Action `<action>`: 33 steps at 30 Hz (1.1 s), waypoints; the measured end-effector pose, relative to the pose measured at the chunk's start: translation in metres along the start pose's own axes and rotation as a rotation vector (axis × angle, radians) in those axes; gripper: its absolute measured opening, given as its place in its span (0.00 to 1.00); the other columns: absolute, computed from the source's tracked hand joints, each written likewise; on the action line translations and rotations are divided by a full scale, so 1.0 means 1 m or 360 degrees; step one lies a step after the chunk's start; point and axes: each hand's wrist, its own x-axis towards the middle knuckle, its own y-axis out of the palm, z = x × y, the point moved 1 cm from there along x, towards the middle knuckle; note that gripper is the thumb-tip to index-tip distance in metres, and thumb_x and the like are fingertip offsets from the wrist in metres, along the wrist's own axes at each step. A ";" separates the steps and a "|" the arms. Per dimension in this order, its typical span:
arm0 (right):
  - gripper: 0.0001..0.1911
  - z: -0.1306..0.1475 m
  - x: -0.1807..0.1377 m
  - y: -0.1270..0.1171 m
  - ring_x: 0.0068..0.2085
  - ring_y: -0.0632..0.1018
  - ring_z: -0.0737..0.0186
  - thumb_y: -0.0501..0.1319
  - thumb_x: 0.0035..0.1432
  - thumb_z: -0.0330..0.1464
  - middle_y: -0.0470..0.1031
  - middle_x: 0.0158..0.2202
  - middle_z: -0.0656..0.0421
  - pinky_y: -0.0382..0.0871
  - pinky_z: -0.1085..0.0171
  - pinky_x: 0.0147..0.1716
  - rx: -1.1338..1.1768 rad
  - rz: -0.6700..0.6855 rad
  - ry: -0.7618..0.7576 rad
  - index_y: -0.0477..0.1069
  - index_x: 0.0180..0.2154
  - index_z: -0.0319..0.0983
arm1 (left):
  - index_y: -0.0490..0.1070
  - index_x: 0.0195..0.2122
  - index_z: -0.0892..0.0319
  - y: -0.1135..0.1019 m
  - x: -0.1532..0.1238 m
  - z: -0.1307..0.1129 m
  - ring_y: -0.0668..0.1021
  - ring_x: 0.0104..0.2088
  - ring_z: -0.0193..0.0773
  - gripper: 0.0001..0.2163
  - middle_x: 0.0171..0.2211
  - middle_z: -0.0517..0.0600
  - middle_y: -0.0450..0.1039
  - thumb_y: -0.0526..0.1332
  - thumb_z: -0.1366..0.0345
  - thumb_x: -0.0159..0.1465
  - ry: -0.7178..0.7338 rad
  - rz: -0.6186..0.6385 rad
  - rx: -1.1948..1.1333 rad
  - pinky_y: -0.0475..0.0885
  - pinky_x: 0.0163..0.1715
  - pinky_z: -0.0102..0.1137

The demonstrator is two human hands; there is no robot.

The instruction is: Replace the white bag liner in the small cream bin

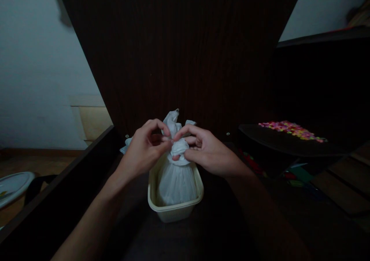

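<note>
A white plastic bag (177, 184), gathered and twisted at its neck, sits inside a cream-coloured plastic container (175, 214). My left hand (146, 145) pinches the bag's neck from the left, its thumb and fingertips pressed together there. From the right, my right hand (206, 149) grips the same knotted part between thumb and bent fingers. Loose ends of the bag stick up above and behind the fingers. What the bag contains is hidden by the plastic.
A tall dark wooden panel (185, 53) rises right behind the container. A dark raised edge (63, 184) runs along the left. Colourful small beads or flowers (291, 131) lie on a dark surface at the right. A round white-rimmed object (14, 186) stands far left.
</note>
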 end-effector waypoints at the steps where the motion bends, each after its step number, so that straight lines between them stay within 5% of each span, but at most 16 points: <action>1: 0.16 0.001 0.000 0.000 0.35 0.83 0.64 0.60 0.47 0.21 0.78 0.30 0.63 0.72 0.69 0.32 -0.0006 0.0000 0.0003 0.68 0.39 0.40 | 0.72 0.33 0.59 0.001 0.000 -0.001 0.78 0.35 0.36 0.05 0.37 0.48 0.70 0.67 0.67 0.57 0.0043 0.0064 0.0100 0.73 0.33 0.29; 5: 0.13 0.003 0.002 0.001 0.32 0.81 0.64 0.58 0.48 0.21 0.77 0.27 0.63 0.70 0.68 0.32 -0.0048 -0.0039 0.0002 0.69 0.38 0.40 | 0.80 0.33 0.59 -0.002 0.002 -0.003 0.77 0.46 0.44 0.06 0.42 0.53 0.74 0.62 0.67 0.61 0.0084 0.0396 0.0182 0.71 0.46 0.36; 10: 0.09 0.001 0.006 -0.002 0.28 0.74 0.67 0.58 0.51 0.24 0.75 0.26 0.63 0.64 0.69 0.27 -0.0117 -0.0081 -0.0079 0.70 0.36 0.38 | 0.82 0.43 0.56 -0.007 0.006 -0.001 0.76 0.50 0.46 0.12 0.48 0.53 0.73 0.64 0.66 0.59 0.0013 0.0716 -0.0107 0.72 0.46 0.35; 19: 0.13 -0.003 0.007 -0.005 0.32 0.76 0.67 0.64 0.51 0.26 0.76 0.32 0.62 0.68 0.67 0.31 -0.0168 -0.0021 -0.0113 0.68 0.41 0.38 | 0.82 0.35 0.59 -0.008 0.007 0.009 0.77 0.41 0.39 0.06 0.41 0.51 0.73 0.72 0.67 0.57 -0.0061 0.0671 -0.0101 0.73 0.42 0.31; 33: 0.14 -0.001 0.002 0.003 0.31 0.76 0.67 0.67 0.48 0.25 0.74 0.31 0.63 0.70 0.68 0.29 -0.0434 -0.0390 -0.0360 0.70 0.38 0.40 | 0.82 0.33 0.61 -0.015 0.006 0.008 0.77 0.38 0.38 0.04 0.39 0.51 0.75 0.70 0.66 0.58 -0.0129 0.0572 -0.0169 0.72 0.38 0.30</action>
